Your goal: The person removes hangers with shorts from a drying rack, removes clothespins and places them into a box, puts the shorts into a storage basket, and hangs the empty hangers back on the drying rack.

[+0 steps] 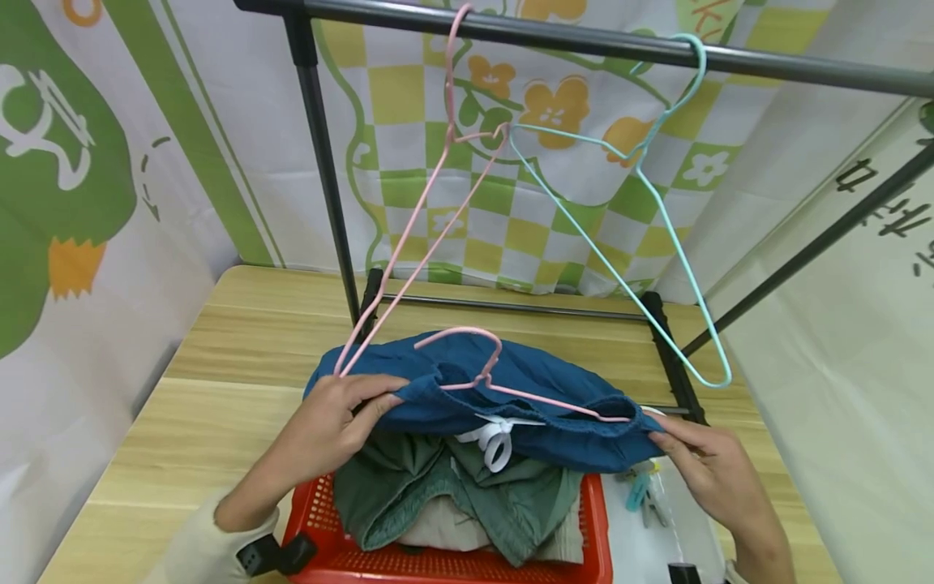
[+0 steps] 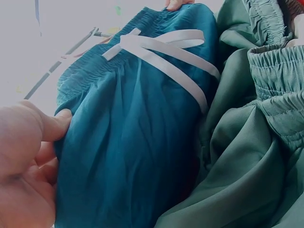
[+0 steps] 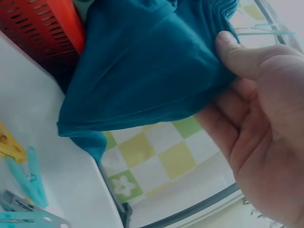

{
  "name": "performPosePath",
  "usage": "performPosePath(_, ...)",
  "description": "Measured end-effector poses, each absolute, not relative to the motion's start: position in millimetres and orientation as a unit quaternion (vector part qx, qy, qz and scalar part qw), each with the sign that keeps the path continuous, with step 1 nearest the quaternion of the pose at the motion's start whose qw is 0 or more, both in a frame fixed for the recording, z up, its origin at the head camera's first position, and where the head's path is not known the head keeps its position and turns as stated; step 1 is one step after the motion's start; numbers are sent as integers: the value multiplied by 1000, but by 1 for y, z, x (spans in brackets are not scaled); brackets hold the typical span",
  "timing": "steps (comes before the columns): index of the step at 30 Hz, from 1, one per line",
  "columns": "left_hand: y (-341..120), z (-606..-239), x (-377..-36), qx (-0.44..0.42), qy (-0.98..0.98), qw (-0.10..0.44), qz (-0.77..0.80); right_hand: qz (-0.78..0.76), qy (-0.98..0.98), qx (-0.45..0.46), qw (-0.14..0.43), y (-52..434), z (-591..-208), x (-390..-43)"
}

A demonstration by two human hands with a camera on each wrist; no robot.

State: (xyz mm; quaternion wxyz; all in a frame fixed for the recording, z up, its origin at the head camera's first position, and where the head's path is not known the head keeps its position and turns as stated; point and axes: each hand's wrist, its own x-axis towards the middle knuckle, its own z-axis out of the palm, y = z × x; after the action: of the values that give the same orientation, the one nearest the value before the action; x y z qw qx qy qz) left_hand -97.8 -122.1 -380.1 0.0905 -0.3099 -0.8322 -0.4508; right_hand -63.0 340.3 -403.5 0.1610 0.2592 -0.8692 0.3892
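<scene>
Both my hands pinch the waistband of the blue shorts, left hand and right hand at opposite ends, low in the frame's centre above the red basket. A pink hanger already sits partly inside the waistband; I judge hanging it on the rail is left.

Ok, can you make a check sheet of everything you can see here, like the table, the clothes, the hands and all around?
Surface: light wooden table.
Job's things: blue shorts with white drawstring, stretched over a pink hanger.
Clutter: red basket of green clothes; clothes pegs on the right.
Hands: left hand and right hand each pinch one end of the waistband.
Cables: nothing seen.
Surroundings: black rack rail carrying a second pink hanger and a teal hanger; green checked cloth backdrop.
</scene>
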Motion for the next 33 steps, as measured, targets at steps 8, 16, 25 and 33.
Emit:
performPosePath(8, -119, -380, -94, -294, -831, 127, -455, 505, -804, 245, 196, 346, -417, -64)
performPosePath(16, -115, -381, -95, -285, -821, 195, -454, 546, -766, 234, 244, 346, -424, -68)
performPosePath(25, -109, -381, -98, -281, -798, 245, -473, 489, -812, 199, 247, 345, -421, -65)
performPosePath(33, -105, -382, -103, -279, -793, 271, -469, 448, -846, 185, 223, 347, -420, -63)
